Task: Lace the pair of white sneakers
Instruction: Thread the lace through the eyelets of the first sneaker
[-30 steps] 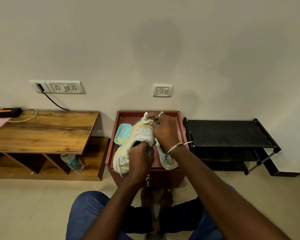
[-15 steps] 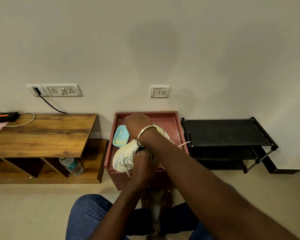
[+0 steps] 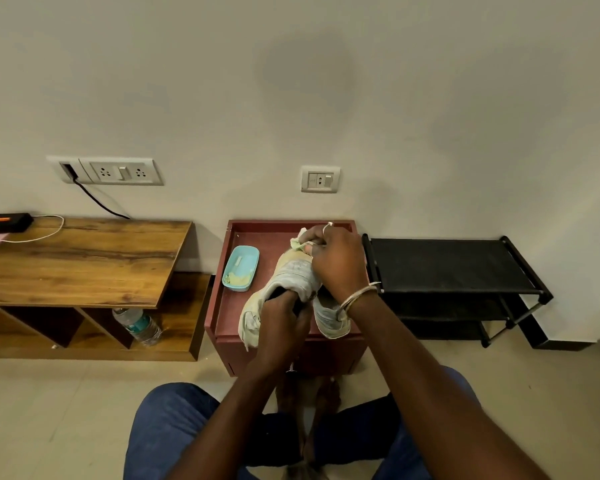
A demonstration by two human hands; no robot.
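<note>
Head view: both hands [image 3: 333, 261] gripping sneaker [image 3: 291, 271]

Both hands on a white sneaker atop a small red surface

The left hand [image 3: 280, 315] grips the sneaker [image 3: 284, 282] at its opening near the front edge of the surface [image 3: 230, 306], while the right hand [image 3: 336, 259] presses a pale cloth [image 3: 299, 241] against the shoe's toe toward the back edge. A second sneaker [image 3: 329, 318] lies just beside it on the right; a light blue dish [image 3: 240, 268] sits near the left edge.
</note>
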